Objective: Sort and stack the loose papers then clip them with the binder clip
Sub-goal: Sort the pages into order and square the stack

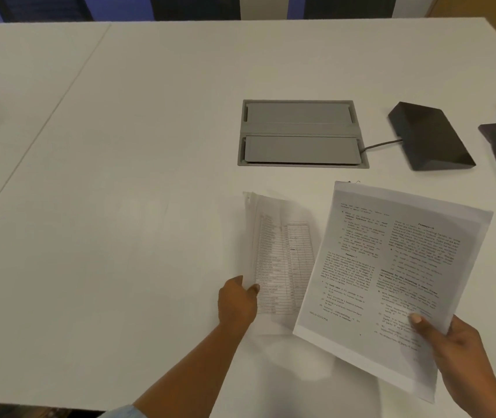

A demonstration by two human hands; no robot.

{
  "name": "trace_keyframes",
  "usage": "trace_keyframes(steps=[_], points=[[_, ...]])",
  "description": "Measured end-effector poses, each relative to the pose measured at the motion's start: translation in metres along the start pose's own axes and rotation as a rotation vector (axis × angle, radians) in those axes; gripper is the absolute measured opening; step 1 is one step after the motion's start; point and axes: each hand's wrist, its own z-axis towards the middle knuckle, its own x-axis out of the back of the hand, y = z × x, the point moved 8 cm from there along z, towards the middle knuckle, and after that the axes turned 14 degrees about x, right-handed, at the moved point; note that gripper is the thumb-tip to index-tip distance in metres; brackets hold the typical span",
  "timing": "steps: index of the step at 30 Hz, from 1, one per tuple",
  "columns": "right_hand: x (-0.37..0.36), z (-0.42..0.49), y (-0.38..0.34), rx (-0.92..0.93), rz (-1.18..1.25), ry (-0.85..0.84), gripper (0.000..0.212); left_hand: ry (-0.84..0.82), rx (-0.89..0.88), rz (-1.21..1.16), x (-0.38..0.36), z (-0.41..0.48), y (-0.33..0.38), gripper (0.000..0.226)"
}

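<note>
Gathering stage here: the right hand (452, 342) pinches a sheaf of printed pages (391, 282) at its near right corner, thumb on top, lifted and tilted above the white tabletop (120, 176). The left hand (237, 300) grips the near edge of a blurred table-printed sheet (283, 260), just left of the sheaf. Next, I'd say, these need squaring into one stack. The binder clip? I can't make it out for certain.

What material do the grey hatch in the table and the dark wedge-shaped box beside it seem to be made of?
Grey hatch: probably matte plastic or coated metal; flat, even grey, no glare. Dark wedge-shaped box: likely hard plastic, slightly satin; a soft sheen on its sloped top, and a cable leaves it.
</note>
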Motion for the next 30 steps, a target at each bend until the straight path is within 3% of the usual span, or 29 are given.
trace_keyframes(steps=[4,8,9,12,14,16,19,30], points=[[0.001,0.002,-0.008,0.003,0.019,0.008,0.026,-0.002,-0.053,-0.173,0.027,0.008,-0.007,0.061],[-0.001,0.001,-0.015,-0.009,0.066,0.012,0.025,0.028,-0.171,-0.298,0.073,0.001,0.000,0.010],[-0.002,0.001,-0.018,0.000,0.079,0.009,0.032,0.034,-0.205,-0.330,0.085,-0.002,0.003,0.007],[-0.002,0.002,-0.018,-0.009,0.087,-0.013,0.086,0.027,-0.239,-0.429,0.114,-0.011,0.007,0.013],[-0.001,0.003,-0.013,-0.011,0.118,-0.029,0.094,0.014,-0.234,-0.462,0.129,-0.018,0.009,0.016],[-0.004,0.004,-0.014,0.005,0.094,-0.030,0.075,-0.014,-0.224,-0.487,0.139,-0.026,0.010,0.014],[-0.016,0.004,-0.015,-0.022,0.099,-0.052,0.024,-0.078,-0.212,-0.518,0.143,-0.044,0.015,0.007],[-0.100,-0.005,-0.027,-0.052,0.088,-0.254,0.019,-0.253,-0.193,-0.508,0.094,-0.095,0.037,0.012]])
